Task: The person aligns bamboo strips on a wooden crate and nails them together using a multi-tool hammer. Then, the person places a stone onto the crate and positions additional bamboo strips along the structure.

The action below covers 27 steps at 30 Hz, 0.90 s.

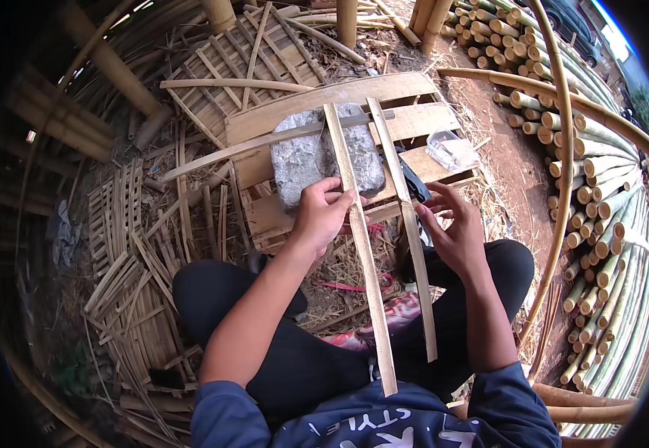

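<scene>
My left hand (326, 216) pinches a long split bamboo strip (362, 246) near its middle. The strip runs from over the stone block down toward my lap. My right hand (455, 228) has thumb and fingertips closed at the edge of a second bamboo strip (414, 250), roughly alongside the first and a little apart from it. Beyond my hands is a rough grey stone block (298, 168) on a low slatted bamboo platform (257, 166). Another thin strip (246, 145) lies across the block. A dark object (415, 183) shows partly behind the second strip; its kind is unclear.
A clear plastic container (451, 151) sits at the platform's right. Stacked bamboo poles (608, 224) fill the right side, with a bent pole (561, 149) arching before them. Bamboo lattice panels (115, 216) and loose strips lie at left. Shavings cover the ground around my crossed legs.
</scene>
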Motion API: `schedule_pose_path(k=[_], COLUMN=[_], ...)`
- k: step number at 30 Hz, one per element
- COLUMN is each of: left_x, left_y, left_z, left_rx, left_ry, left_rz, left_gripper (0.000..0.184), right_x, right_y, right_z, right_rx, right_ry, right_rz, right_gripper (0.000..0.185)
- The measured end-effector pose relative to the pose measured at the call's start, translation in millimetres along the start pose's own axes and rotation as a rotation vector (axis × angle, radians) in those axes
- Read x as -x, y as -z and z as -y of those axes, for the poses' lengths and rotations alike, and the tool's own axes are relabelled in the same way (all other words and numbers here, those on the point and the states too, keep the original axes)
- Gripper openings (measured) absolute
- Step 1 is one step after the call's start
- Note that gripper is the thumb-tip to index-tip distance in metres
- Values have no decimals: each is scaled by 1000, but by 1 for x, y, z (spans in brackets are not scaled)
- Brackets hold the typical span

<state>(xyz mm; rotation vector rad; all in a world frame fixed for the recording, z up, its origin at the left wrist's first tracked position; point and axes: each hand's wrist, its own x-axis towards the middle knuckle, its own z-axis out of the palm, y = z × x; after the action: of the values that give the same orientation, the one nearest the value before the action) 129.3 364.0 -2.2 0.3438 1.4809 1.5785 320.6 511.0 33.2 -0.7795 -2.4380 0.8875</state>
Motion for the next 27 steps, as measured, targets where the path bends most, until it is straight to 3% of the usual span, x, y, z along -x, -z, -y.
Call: schedule_pose_path(k=[7, 11, 20, 27], left_x=[6, 4, -10, -9], left_y=[4, 1, -6, -6], left_z=[4, 10, 29, 28], left_rx=[-23, -5, -71, -77], left_ry=[3, -18, -118, -121], left_rz=[17, 37, 93, 75], left_gripper=[37, 32, 29, 30], right_x=[0, -1, -2, -4], right_y=[-9, -18, -29, -29], right_z=[-3, -4, -9, -2], right_rx=[28, 9, 42, 63], right_ry=[-111, -99, -130, -149], right_rz=[188, 248, 229, 219], right_gripper=[85, 93, 73, 71])
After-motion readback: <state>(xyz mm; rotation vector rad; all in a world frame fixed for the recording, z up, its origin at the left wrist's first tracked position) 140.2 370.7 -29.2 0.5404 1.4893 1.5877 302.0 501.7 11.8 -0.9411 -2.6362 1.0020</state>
